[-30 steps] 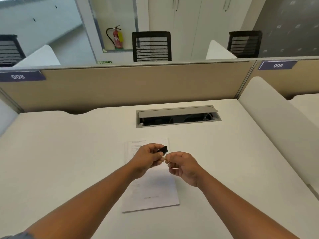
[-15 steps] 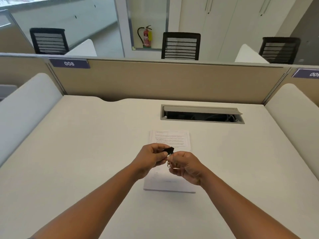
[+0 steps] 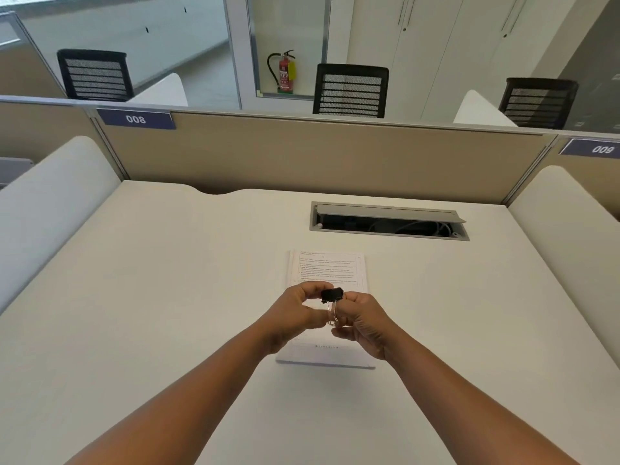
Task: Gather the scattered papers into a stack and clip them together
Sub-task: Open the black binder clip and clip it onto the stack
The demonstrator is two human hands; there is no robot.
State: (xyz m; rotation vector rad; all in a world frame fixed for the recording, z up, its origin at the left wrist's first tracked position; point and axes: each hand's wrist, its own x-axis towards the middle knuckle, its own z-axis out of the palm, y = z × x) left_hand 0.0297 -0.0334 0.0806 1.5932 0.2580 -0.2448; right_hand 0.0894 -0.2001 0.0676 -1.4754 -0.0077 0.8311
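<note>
We pinch the black binder clip point(image 3: 332, 294) between our left hand point(image 3: 295, 313) and right hand point(image 3: 364, 322), both grips closed on it, above the paper stack point(image 3: 327, 266) on the desk point(image 3: 151, 297).

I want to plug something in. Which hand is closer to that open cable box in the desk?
Right. The right hand is more nearly below the cable box, while the left hand sits farther to its left. Both grip the binder clip over the papers.
</note>
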